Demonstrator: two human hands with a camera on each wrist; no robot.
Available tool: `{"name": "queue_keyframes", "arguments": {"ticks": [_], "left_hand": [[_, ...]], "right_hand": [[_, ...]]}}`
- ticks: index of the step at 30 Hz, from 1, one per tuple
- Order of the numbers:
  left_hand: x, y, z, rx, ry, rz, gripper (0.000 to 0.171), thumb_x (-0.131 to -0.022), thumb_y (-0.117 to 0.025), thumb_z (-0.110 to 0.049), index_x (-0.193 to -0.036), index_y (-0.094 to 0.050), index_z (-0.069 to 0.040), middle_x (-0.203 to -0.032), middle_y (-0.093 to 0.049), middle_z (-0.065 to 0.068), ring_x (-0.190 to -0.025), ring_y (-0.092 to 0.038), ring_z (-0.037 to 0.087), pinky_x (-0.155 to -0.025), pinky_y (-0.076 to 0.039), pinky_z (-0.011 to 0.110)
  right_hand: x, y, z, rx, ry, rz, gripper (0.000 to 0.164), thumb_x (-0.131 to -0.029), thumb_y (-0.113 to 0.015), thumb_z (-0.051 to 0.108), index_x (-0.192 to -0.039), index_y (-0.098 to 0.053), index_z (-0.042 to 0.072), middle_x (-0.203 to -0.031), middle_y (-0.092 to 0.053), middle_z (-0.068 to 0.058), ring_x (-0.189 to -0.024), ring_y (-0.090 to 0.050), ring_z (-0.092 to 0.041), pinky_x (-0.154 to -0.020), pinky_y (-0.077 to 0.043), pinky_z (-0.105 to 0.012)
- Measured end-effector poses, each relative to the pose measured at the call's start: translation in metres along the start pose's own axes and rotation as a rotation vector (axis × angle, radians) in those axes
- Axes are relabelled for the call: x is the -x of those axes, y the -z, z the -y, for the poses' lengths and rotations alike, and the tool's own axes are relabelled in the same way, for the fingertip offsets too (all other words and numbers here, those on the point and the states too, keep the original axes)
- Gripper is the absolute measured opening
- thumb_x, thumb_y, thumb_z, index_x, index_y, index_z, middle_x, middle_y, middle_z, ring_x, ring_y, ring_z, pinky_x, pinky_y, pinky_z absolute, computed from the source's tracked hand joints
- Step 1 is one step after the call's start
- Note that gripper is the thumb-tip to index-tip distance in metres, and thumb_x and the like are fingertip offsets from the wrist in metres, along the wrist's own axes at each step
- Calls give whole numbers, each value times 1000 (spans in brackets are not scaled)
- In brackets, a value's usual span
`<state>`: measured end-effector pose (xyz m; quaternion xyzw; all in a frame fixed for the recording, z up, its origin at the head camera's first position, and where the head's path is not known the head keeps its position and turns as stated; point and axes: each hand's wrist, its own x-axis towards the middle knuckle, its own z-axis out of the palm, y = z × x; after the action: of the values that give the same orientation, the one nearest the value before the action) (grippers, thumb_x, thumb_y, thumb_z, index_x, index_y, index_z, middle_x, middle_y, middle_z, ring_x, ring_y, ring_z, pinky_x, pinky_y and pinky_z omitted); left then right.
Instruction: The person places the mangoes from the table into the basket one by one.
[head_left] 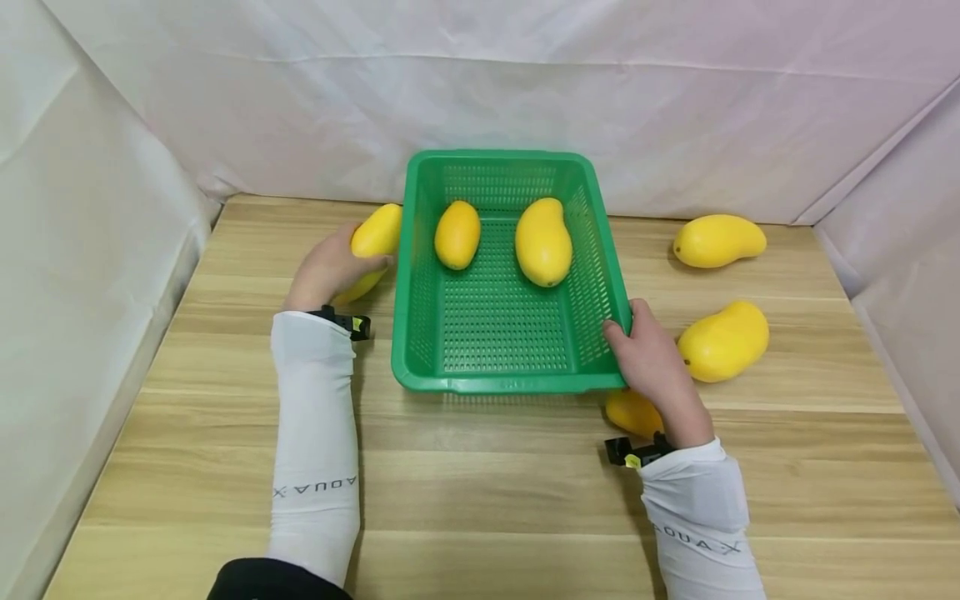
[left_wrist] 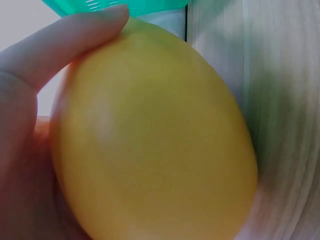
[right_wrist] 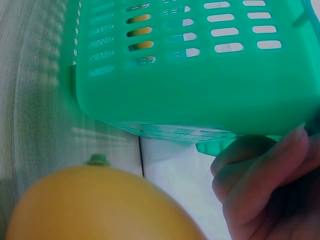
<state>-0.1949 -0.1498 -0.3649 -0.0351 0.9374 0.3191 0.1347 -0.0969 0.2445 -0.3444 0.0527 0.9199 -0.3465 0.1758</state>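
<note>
My left hand holds a yellow mango just outside the basket's left wall, thumb laid across it. More yellow shows below that thumb; whether it is a second mango I cannot tell. In the left wrist view, the mango fills most of the picture. My right hand grips the green plastic basket by its right rim, near the front corner. Inside the basket lie a smaller orange-yellow mango and a larger yellow mango. Partly hidden beneath my right hand is another mango.
Two yellow mangoes, one farther back and one nearer, lie on the wooden table right of the basket. White cloth hangs behind the table, with more at both sides.
</note>
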Motion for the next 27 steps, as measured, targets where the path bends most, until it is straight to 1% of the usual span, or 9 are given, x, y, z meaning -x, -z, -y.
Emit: {"name": "queue_keyframes", "arguments": {"ticks": [6, 11, 16, 22, 25, 27], "left_hand": [[1, -2, 4, 27, 24, -23, 79, -80, -55, -59, -140, -33, -13, -121, -50, 11, -100, -48, 30, -84, -39, 46], [5, 0, 3, 27, 22, -35, 80, -81, -54, -59, -141, -31, -12, -122, -50, 12, -99, -48, 30, -83, -39, 46], [11, 5, -2, 43, 26, -56, 83, -82, -51, -62, -145, -25, -14, -126, -49, 14, -99, -48, 31, -80, -40, 46], [18, 11, -10, 95, 44, -84, 87, -79, -45, -70, -146, -24, -19, -119, -52, 13, -94, -50, 31, -71, -42, 41], [20, 14, -13, 116, 54, -97, 88, -78, -43, -73, -145, -24, -20, -117, -52, 13, -93, -51, 30, -70, -42, 40], [21, 16, -14, 131, 55, -109, 90, -77, -42, -75, -145, -25, -19, -117, -53, 13, -93, -51, 30, -70, -42, 40]], "right_hand": [[-1, 0, 0, -1, -2, 4, 43, -98, -34, 34, -125, -33, 2, -102, -54, -17, -78, -58, -25, -60, -47, -29], [-1, -1, -1, -3, -6, 8, 44, -98, -34, 35, -127, -32, 2, -101, -54, -17, -76, -58, -24, -59, -48, -30], [-1, 0, -1, -3, -6, 9, 44, -98, -34, 35, -126, -32, 2, -101, -54, -17, -75, -58, -24, -59, -48, -30], [0, 0, -2, 0, -3, 8, 43, -98, -34, 36, -125, -32, 2, -102, -54, -17, -77, -58, -24, -60, -48, -29], [0, 0, -2, -3, -4, 7, 43, -98, -34, 36, -125, -32, 2, -102, -54, -17, -77, -59, -24, -59, -48, -30], [-1, 0, -2, -6, -5, 7, 43, -98, -34, 35, -125, -32, 2, -101, -55, -17, -76, -59, -24, -59, -48, -30]]}}
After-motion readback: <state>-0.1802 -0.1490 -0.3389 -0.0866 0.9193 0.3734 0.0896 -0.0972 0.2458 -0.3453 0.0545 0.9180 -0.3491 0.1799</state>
